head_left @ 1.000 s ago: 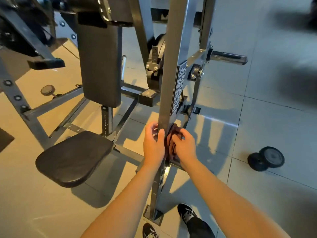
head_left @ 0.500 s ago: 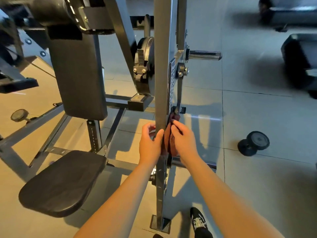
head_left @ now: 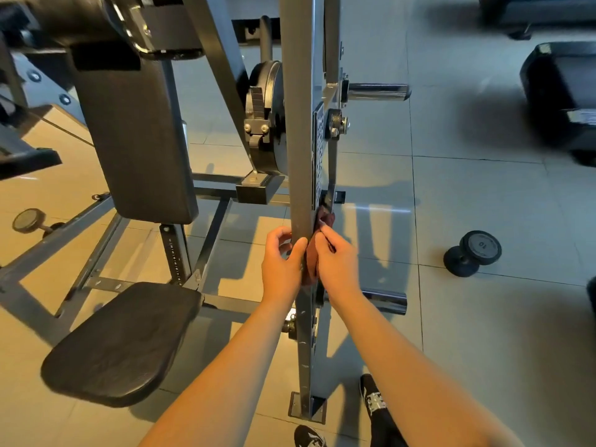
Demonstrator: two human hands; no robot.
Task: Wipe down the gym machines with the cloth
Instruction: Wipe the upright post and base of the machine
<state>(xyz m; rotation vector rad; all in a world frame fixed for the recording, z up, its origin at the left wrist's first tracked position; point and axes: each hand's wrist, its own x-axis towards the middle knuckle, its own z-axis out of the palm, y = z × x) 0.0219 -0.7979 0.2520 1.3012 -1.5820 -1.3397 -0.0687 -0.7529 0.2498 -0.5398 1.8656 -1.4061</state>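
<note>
A grey upright steel post (head_left: 298, 124) of a gym machine stands straight ahead of me. A dark red cloth (head_left: 312, 256) is wrapped against the post's right side at about mid height. My right hand (head_left: 337, 266) grips the cloth and presses it on the post. From the left, my left hand (head_left: 282, 266) curls round the post, its thumb on the front face beside the cloth. Most of the cloth is hidden between my hands and the post.
The machine's black seat (head_left: 119, 343) and back pad (head_left: 135, 140) are to the left. Chrome weight pegs (head_left: 377, 91) stick out right of the post. A black dumbbell (head_left: 472, 253) lies on the tiled floor at right. My shoes (head_left: 371, 401) stand by the post's base plate (head_left: 306, 404).
Both hands with the cloth have slid up the post, and my view has swung so the post stands upright in the middle.
</note>
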